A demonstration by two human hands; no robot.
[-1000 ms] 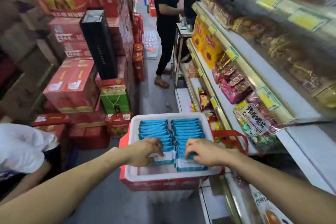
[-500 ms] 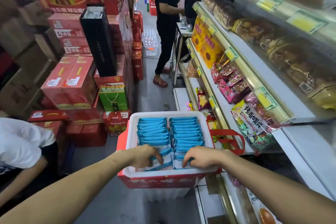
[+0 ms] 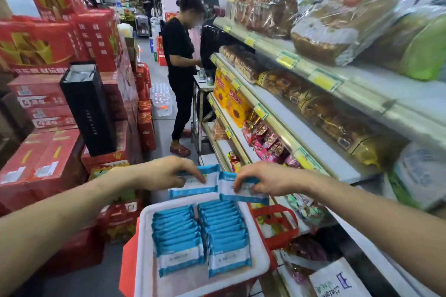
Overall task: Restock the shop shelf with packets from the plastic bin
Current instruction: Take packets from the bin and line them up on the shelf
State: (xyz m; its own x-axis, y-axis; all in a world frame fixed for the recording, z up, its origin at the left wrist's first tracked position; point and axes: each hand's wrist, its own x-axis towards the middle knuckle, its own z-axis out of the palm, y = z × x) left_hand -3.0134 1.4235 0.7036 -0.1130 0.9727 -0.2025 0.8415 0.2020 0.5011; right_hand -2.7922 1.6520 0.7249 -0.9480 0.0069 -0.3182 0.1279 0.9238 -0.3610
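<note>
1. Head view: the restocking is looking far from finished, as I judge it, since the white plastic bin [image 3: 146, 224] is holding two nearly full rows of blue packets [image 3: 178, 231], standing on edge side by side
2. Two packets are being held up out of the bin, just above its far rim, and neither is resting on the shelf [image 3: 321, 152] yet
3. The left hand [image 3: 166, 173] is pinching the left packet [image 3: 193, 190] by its upper edge, fingers curled over the top, so the packet is hanging below and just beyond the fingertips
4. The right hand [image 3: 263, 181] is clamping the right packet [image 3: 226, 185] the same way, fingers wrapped over its top edge, with the packet sitting to the inner side of the hand
5. The two held packets are touching or nearly touching edge to edge between the hands
6. What is remaining, judging from this: carrying this pair across to the shelf on the right, then repeating for the rows left in the bin
7. Which shelf gap is waiting for them I cannot tell; the nearby tiers are showing other snack bags
</note>
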